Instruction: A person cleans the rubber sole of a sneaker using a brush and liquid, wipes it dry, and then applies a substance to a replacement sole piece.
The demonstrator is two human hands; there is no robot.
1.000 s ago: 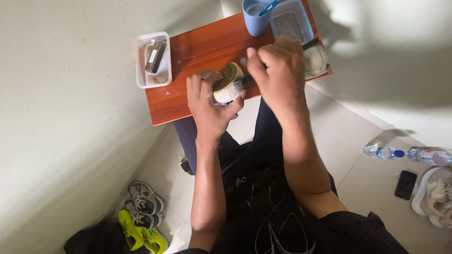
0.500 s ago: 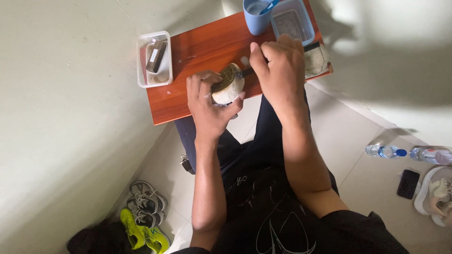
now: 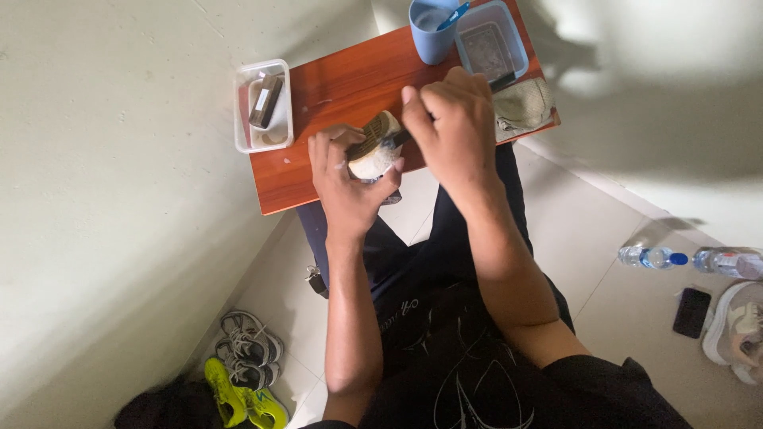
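Pale shoe (image 3: 376,151) gripped in left hand (image 3: 350,187), right hand (image 3: 453,127) clutching brush above

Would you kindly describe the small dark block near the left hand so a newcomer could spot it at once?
Start at the reddish-brown wooden table. At its far left edge, beyond the left hand, sits a clear shallow plastic tray. The dark rectangular block lies inside it, the only dark bar there, unlike the blue cup and lidded box opposite.
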